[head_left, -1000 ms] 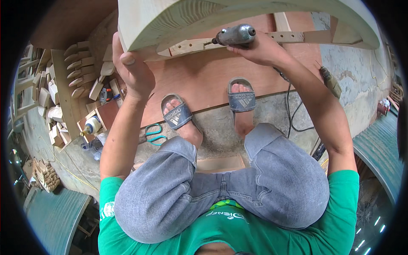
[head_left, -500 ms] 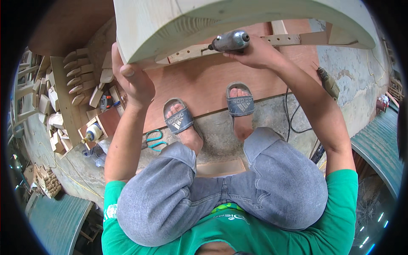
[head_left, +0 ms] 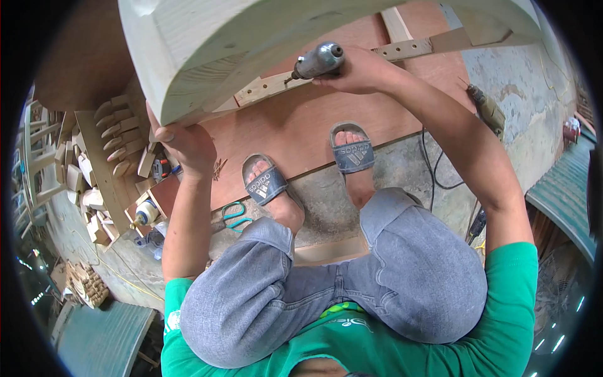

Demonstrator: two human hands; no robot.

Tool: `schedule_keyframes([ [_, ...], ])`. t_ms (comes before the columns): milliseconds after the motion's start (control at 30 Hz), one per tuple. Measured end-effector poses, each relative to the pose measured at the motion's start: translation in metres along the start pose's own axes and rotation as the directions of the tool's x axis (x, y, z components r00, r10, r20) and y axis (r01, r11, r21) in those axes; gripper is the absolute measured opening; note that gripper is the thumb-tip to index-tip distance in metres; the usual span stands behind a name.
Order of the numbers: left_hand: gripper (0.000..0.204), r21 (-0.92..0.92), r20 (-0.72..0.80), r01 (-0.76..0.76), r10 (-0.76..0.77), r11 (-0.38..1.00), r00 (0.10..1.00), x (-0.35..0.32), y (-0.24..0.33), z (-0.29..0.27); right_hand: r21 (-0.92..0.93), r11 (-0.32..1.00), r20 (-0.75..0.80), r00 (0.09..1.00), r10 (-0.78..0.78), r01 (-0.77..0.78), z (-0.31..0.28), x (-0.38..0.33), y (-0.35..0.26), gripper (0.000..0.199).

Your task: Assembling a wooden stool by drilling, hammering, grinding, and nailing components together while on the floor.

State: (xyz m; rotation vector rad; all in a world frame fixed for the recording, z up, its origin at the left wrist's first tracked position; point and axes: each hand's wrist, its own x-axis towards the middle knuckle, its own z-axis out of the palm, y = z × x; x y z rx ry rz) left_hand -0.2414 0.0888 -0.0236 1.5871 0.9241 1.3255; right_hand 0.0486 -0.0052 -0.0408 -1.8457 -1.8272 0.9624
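A large pale wooden furniture frame with a curved panel (head_left: 188, 60) stands at the far side. My left hand (head_left: 185, 143) is closed around the panel's lower left corner, thumb on the near side. My right hand (head_left: 358, 70) is wrapped around a silver power screwdriver (head_left: 320, 61); its grip is hidden in the palm. The screwdriver's thin bit points left and down at a wooden rail (head_left: 267, 88) with drilled holes, under the panel. Whether the tip sits in a hole, I cannot tell.
A reddish board (head_left: 276, 122) lies beneath the frame, with loose screws (head_left: 219, 168) on it. Teal-handled scissors (head_left: 235, 215) lie by my left foot. On the left are cut wood pieces (head_left: 125, 138) and a glue bottle (head_left: 146, 212). A drill (head_left: 487, 108) and black cable (head_left: 433, 169) lie right.
The curved panel, my left hand and the screwdriver in my right hand appear shifted left and slightly nearer. Much of the scene has shifted too. Both hands keep their hold.
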Motion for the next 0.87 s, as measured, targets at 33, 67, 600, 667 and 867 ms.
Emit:
schedule_keyframes([
  [33, 0.101, -0.076, -0.053, 0.030, -0.034, 0.997, 0.998, 0.000, -0.003, -0.001, -0.028, 0.999, 0.001, 1.000, 0.022, -0.022, -0.001, -0.001, -0.002, 0.043],
  [67, 0.101, -0.153, -0.106, 0.057, -0.073, 0.987, 0.992, 0.000, -0.004, 0.000, -0.058, 0.997, 0.002, 0.999, 0.043, -0.043, -0.002, -0.002, -0.004, 0.042],
  [600, 0.101, -0.150, -0.036, 0.061, -0.067, 0.987, 0.997, -0.003, -0.003, 0.000, -0.024, 0.998, 0.010, 0.998, 0.067, -0.066, 0.001, -0.009, 0.000, 0.043],
  [667, 0.101, -0.159, -0.037, 0.068, -0.074, 0.985, 0.997, -0.002, -0.006, -0.002, -0.087, 0.994, -0.039, 0.997, 0.062, -0.065, 0.009, -0.006, 0.004, 0.042],
  [867, 0.097, -0.078, 0.028, -0.012, 0.014, 0.997, 0.999, 0.001, 0.001, -0.003, -0.014, 1.000, 0.012, 1.000, -0.006, 0.006, 0.007, -0.003, 0.000, 0.048],
])
